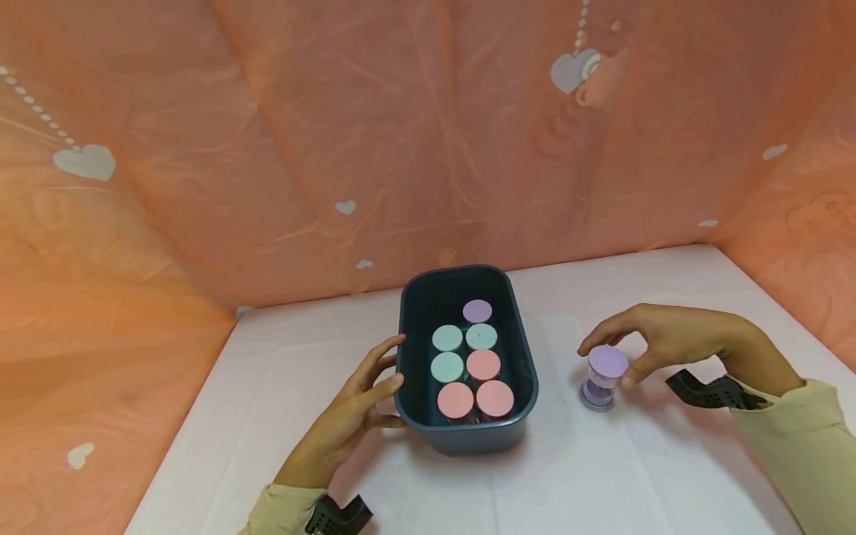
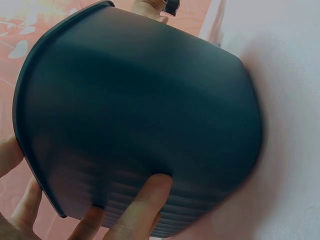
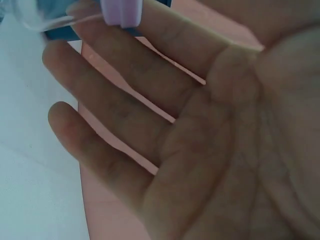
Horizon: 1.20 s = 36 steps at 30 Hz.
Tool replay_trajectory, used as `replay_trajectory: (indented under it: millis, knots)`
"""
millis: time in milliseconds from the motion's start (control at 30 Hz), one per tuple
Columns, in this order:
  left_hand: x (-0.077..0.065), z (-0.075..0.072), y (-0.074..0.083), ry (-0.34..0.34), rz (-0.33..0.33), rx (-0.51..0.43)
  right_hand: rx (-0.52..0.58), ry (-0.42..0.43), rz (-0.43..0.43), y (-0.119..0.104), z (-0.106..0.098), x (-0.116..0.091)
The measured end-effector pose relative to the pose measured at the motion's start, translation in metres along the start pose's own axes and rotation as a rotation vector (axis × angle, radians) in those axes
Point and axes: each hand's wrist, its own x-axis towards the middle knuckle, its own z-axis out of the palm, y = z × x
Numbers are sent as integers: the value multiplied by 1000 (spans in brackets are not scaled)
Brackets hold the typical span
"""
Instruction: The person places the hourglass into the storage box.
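Observation:
On the white table stands a sand timer (image 1: 600,390) with purple ends and a clear waist. My right hand (image 1: 682,338) reaches over it, thumb and fingertips pinching its purple top from both sides. Close up in the right wrist view, the timer's purple end (image 3: 121,12) lies across the fingers, the outer ones spread away from it. A dark blue-grey bin (image 1: 468,440) stands in the middle. My left hand (image 1: 351,405) rests against its left side, fingers fairly straight. The left wrist view has its fingertips (image 2: 157,187) touching the bin's outer wall (image 2: 140,100).
Inside the bin stand more timers: one with a purple top (image 1: 478,310), three with mint tops (image 1: 447,338) and three with pink tops (image 1: 456,401). An orange sheet (image 1: 428,148) with pale hearts hangs behind the table (image 1: 568,483) and at both sides.

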Motion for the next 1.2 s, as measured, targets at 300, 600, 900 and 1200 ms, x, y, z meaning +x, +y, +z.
replay_trajectory:
  millis: [300,600,900,1200]
  knots:
    - [0,-1,-1,6,3,-2,-77,55,-15,4,3,6]
    - [-1,0,-3,1,7,-11,63,126,89,4,7,16]
    - [-1,0,-3,-8,9,-12,-37,263,189,3,8,20]
    - [0,1,-1,8,0,1,-62,284,223,0,8,21]
